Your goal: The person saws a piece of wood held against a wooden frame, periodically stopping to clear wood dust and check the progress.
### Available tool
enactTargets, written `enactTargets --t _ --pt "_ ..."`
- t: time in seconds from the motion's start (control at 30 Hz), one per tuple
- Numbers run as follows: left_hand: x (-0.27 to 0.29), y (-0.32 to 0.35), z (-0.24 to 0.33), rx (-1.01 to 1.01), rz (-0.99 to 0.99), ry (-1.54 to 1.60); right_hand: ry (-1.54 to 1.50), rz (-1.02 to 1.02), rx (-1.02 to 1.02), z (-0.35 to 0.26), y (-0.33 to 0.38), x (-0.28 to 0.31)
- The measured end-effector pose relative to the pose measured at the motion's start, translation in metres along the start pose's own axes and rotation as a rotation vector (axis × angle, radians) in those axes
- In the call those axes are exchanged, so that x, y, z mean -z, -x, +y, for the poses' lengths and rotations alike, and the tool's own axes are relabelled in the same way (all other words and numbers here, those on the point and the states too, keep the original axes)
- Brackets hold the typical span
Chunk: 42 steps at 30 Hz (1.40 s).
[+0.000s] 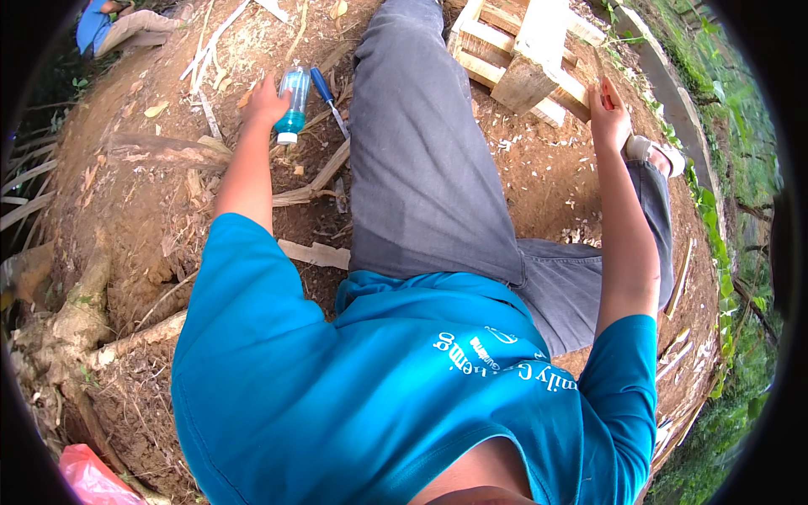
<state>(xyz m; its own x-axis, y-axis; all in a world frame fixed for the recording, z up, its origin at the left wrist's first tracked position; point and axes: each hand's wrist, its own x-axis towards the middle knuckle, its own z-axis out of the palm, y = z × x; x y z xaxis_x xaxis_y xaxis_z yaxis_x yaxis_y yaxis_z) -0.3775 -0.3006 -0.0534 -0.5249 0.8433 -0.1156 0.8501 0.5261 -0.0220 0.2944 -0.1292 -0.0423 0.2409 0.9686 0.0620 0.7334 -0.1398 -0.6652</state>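
My left hand (266, 103) reaches out over the bare earth and grips a clear plastic bottle (293, 103) with a teal band and a white cap, held upside down with the cap pointing at the ground. My right hand (609, 118) is raised at the right and closed on a thin tool with a red handle (604, 94), its end against a wooden frame of pale slats (526, 59). I sit on the ground in grey trousers and a blue shirt, one leg stretched out between the two hands.
A blue-handled chisel (325, 91) lies on the soil beside the bottle. Wood chips, sticks and tree roots (84, 311) litter the dirt. Another person sits at the top left (118, 25). A pink bag (88, 475) lies at the lower left. Grass borders the right.
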Motion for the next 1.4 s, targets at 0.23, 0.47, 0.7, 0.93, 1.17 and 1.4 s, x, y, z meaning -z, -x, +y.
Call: enactTargets --t 0.23,0.47,0.7,0.93,1.17,1.4 --pt "0.145 -0.004 0.193 -0.7 0.312 0.849 0.022 0.02 -0.045 0.005 0.001 0.009" --pt "0.171 0.013 0.426 -1.322 -0.26 0.171 -0.229 0.181 0.034 -0.021 0.021 0.038" --pt "0.049 0.005 0.451 -1.132 -0.357 0.399 -0.591 0.272 0.108 -0.001 0.078 0.088" --pt "0.081 0.082 0.469 -0.928 -0.175 0.369 -0.805 0.319 0.038 -0.051 0.16 0.104" --pt "0.095 0.107 0.48 -0.848 -0.106 0.415 -0.848 0.255 -0.023 -0.081 0.188 0.098" --pt "0.069 0.09 0.49 -0.912 -0.183 0.651 -0.717 0.294 0.059 -0.095 0.198 0.09"
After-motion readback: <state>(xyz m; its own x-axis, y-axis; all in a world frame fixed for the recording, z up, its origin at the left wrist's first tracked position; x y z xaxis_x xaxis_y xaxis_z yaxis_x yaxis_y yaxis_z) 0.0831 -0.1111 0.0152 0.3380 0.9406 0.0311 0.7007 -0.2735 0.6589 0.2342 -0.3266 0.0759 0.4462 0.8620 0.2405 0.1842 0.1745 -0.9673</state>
